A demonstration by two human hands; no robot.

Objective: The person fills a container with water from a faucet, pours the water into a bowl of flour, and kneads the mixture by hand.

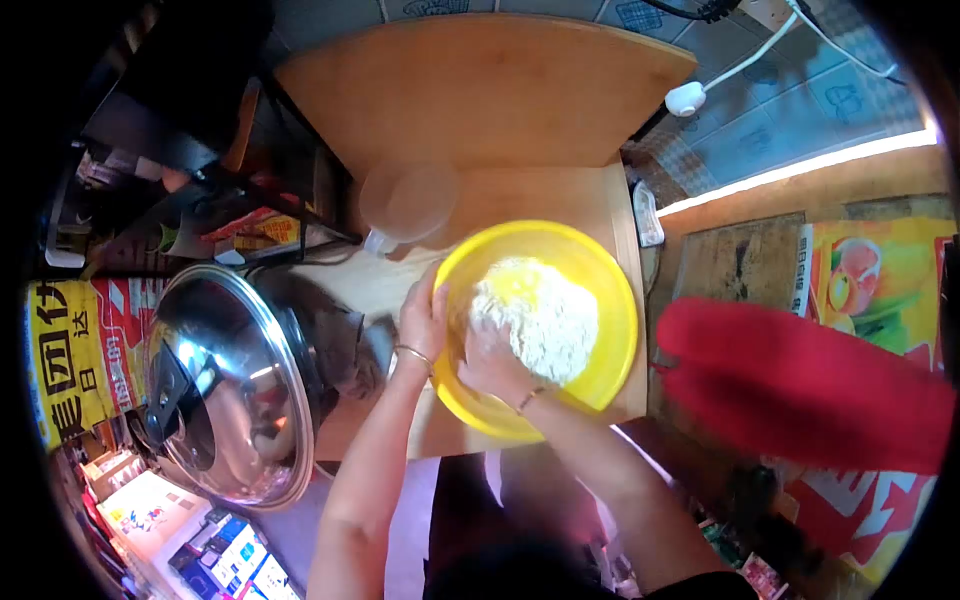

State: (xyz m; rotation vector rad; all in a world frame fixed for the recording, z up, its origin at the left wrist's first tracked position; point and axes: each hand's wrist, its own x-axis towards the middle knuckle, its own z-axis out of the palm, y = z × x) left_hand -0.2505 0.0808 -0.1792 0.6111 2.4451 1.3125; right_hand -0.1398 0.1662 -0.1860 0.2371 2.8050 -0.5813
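Note:
A large yellow bowl (618, 290) stands on the wooden board with white, crumbly flour (560, 325) inside; a yellower patch shows at the flour's far side. My left hand (422, 320) grips the bowl's left rim, a thin bangle on its wrist. Inside the bowl, my right hand (490, 355) has its fingers curled down into the flour, and their tips are hidden. Beyond the bowl on the left, a translucent plastic jug (408, 205) sits on the board, near my left hand but apart from it.
At left, a pan with a shiny domed lid (245, 400) stands close to my left forearm. A wooden panel (480, 90) rises behind the board (600, 195). To the right lies a red cloth-like thing (800, 375). A white plug (686, 98) hangs at the back right.

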